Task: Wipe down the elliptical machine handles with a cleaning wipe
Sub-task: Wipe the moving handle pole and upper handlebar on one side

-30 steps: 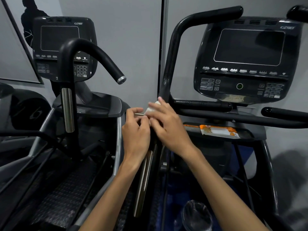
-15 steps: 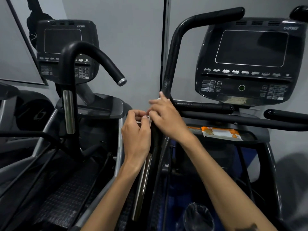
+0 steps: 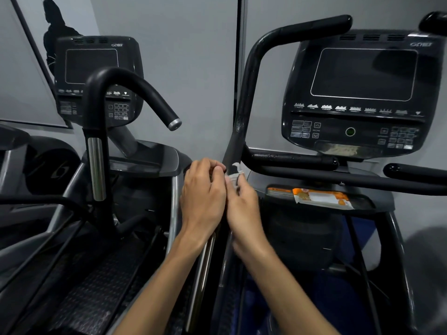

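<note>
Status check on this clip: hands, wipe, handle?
Left hand and right hand both pinch the white wipe against the black handle. Nothing blocking.

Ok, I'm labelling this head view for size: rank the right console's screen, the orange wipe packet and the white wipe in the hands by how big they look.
1. Right console's screen, clearly largest.
2. Orange wipe packet.
3. White wipe, though both hands, left hand and right hand, hide much of it.

Both forearms are bare to the frame's edge; the hands seemingly wear no rings or gloves.
</note>
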